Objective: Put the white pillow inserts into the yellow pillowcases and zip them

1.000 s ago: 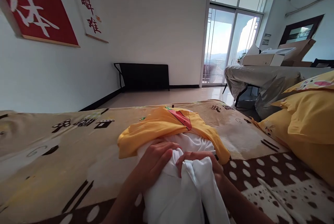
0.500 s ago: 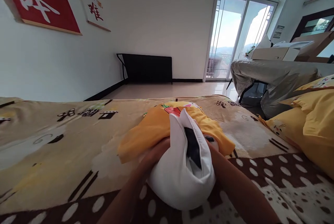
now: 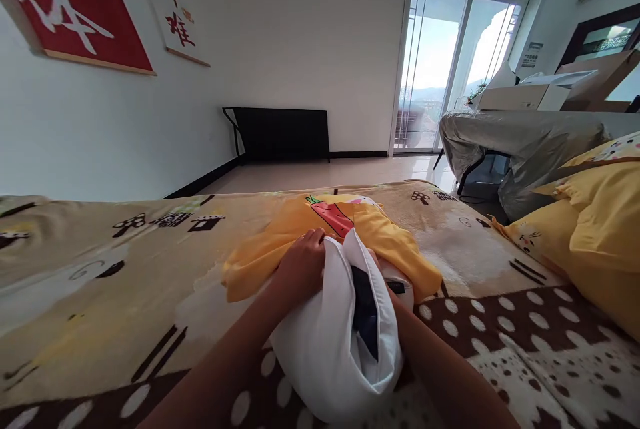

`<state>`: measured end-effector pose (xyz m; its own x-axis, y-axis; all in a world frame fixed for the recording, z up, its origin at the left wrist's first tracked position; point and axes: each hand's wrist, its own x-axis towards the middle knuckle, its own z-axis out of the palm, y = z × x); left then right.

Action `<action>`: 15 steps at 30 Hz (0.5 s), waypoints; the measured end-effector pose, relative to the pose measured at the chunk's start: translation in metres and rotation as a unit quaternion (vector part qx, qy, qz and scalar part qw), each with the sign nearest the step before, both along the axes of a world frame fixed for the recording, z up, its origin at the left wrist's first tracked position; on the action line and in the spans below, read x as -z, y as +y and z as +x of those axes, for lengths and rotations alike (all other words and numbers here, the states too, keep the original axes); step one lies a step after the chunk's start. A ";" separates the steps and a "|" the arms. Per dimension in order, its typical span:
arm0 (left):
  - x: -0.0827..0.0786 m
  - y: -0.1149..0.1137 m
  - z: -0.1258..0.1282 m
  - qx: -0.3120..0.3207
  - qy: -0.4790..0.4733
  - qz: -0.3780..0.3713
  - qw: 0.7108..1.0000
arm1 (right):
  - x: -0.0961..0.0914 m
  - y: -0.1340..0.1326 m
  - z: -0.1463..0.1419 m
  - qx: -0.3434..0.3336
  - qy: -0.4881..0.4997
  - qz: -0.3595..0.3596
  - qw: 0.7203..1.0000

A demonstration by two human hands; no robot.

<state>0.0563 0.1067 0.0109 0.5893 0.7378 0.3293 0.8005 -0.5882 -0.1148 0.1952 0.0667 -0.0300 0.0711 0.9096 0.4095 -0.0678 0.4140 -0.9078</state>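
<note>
A white pillow [image 3: 320,349], folded lengthwise, stands in front of me with a dark patch showing inside its fold. Its far end meets a yellow pillowcase [image 3: 390,222] with a red carrot print, spread on the bed. My left hand [image 3: 305,262] is closed, its curled fingers on the pillow's left side by the pillowcase. On the other side, my right hand [image 3: 383,266] lies along the pillow, mostly hidden behind it and the yellow cloth, so its fingers cannot be read. Part of a white edge with a dark label [image 3: 397,287] peeks out beside the right wrist.
The bed carries a beige and brown patterned blanket [image 3: 165,269]. At the right lie yellow pillows [image 3: 600,229]. Beyond are a plastic-covered table [image 3: 530,136] with boxes [image 3: 520,97], a folded black frame [image 3: 285,134] by the wall, and a glass door [image 3: 435,69].
My left hand has come out from under the yellow pillowcase and now rests on top at the pillow's side. The pillow has shifted slightly toward me, and more of the carrot print shows.
</note>
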 end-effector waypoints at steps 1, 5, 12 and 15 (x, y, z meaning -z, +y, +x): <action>-0.002 0.004 0.003 0.003 0.010 0.002 1.000 | -0.002 -0.002 -0.001 -0.001 0.025 0.000 1.000; -0.004 0.021 0.009 0.007 0.023 0.013 1.000 | -0.010 -0.013 -0.001 -0.027 0.059 -0.007 0.998; -0.014 0.027 0.005 -0.007 0.009 -0.025 1.000 | -0.014 -0.019 0.000 -0.037 0.061 -0.028 0.997; -0.025 0.021 0.003 -0.011 -0.027 -0.066 0.997 | -0.019 -0.021 -0.002 -0.039 0.070 -0.039 0.996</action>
